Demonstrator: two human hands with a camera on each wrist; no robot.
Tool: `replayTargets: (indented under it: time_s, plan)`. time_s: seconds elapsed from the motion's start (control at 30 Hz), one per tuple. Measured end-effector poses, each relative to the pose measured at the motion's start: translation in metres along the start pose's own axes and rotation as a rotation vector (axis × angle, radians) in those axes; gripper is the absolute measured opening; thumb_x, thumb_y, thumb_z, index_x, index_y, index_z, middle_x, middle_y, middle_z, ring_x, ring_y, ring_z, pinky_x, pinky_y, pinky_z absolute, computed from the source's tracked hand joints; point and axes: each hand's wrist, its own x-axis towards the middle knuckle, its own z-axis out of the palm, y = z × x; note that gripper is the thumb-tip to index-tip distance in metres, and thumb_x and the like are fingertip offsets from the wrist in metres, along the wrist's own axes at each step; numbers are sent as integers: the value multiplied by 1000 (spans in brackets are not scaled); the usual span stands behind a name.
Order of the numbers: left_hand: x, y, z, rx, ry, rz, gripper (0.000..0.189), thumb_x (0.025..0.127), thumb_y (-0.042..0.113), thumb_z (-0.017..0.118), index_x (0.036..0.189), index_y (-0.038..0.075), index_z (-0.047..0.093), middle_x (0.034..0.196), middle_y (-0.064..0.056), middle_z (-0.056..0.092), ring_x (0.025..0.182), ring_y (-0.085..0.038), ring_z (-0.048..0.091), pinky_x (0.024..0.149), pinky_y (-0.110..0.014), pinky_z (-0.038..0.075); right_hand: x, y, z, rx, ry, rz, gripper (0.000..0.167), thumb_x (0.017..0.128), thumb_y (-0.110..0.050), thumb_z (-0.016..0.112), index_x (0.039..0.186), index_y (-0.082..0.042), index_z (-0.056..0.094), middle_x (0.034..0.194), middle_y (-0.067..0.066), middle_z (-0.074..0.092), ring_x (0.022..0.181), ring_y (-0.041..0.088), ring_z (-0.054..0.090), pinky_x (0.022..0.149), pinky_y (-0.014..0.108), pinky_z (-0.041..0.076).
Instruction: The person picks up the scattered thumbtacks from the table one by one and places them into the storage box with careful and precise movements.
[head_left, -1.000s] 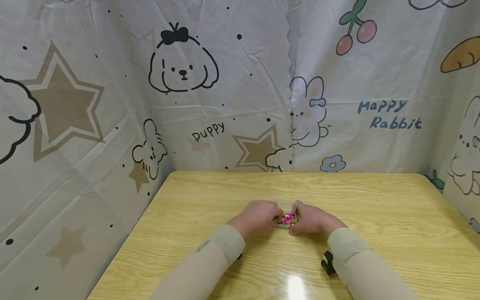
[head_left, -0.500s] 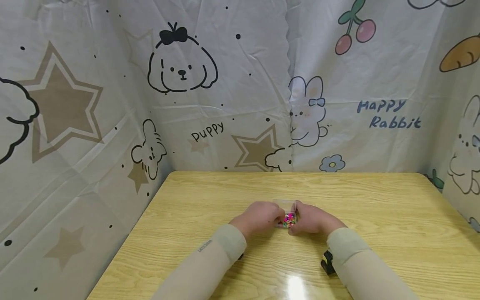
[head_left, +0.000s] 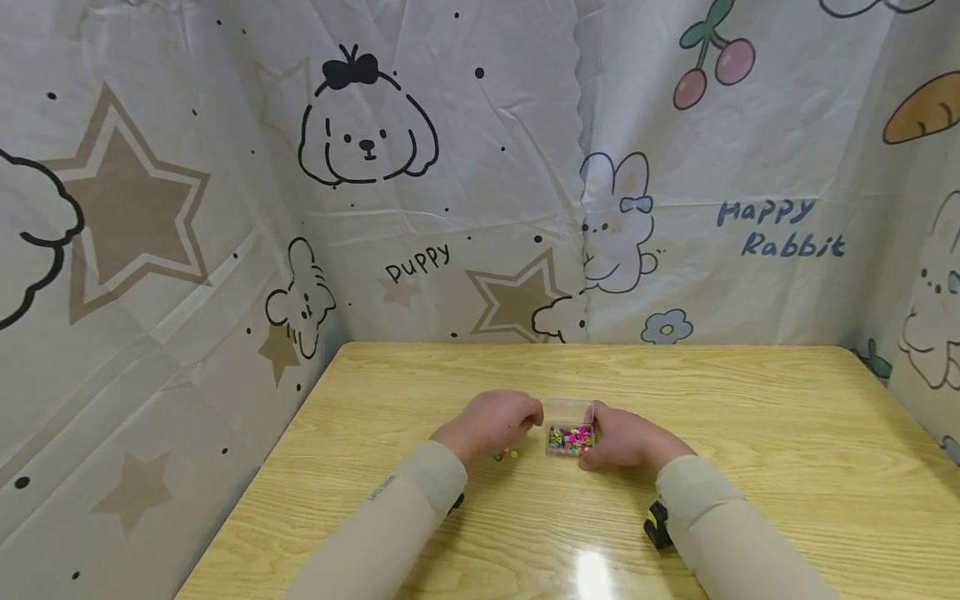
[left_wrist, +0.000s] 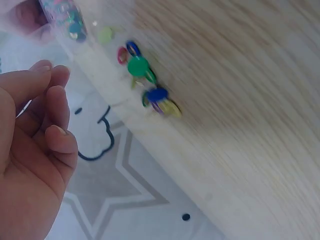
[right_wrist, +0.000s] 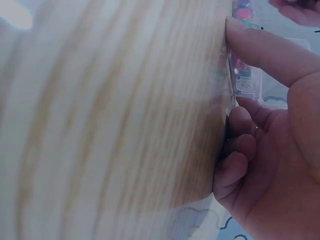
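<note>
A small clear plastic box (head_left: 551,453) stands on the table with its clear lid (head_left: 567,411) raised at the back. Inside it lie many tiny pieces (head_left: 570,438) in pink, green, yellow and other colours. My right hand (head_left: 626,437) grips the box by its right side, thumb (right_wrist: 260,47) at the near edge. My left hand (head_left: 498,419) is just left of the box, above the table. Its thumb and index finger meet at the tips (left_wrist: 50,75); whether a tiny piece is between them cannot be made out. Below it lies a loose group of coloured round-headed pieces (left_wrist: 138,66).
The wooden table (head_left: 420,375) reaches back to a printed cloth (head_left: 450,167) hung behind and at the sides. One pale green piece (left_wrist: 106,35) lies between the loose group and the box. Black wrist straps (head_left: 657,525) show under the sleeves.
My left hand has come out of the box and moved left, uncovering the pieces in it and the loose group on the table. The right hand keeps its hold on the box.
</note>
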Motion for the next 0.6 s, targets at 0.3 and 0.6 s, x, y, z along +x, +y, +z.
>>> replayTargets:
  time_s: [0.3, 0.6]
  plan:
    - [-13, -20, 2, 15, -37, -21, 17, 97, 7, 62, 102, 18, 75, 102, 7, 70, 93, -9, 64, 84, -29, 53, 1, 2, 1, 18, -11, 0, 52, 80, -26, 88, 109, -12, 47, 99, 2, 62, 89, 22, 54, 86, 44, 42]
    - [-19, -33, 11, 27, -46, -22, 17, 86, 3, 70, 86, 20, 72, 89, 11, 67, 82, -9, 59, 80, -30, 51, 0, 0, 0, 16, -20, -3, 51, 81, -26, 86, 109, -12, 46, 100, 2, 62, 89, 22, 54, 85, 43, 42]
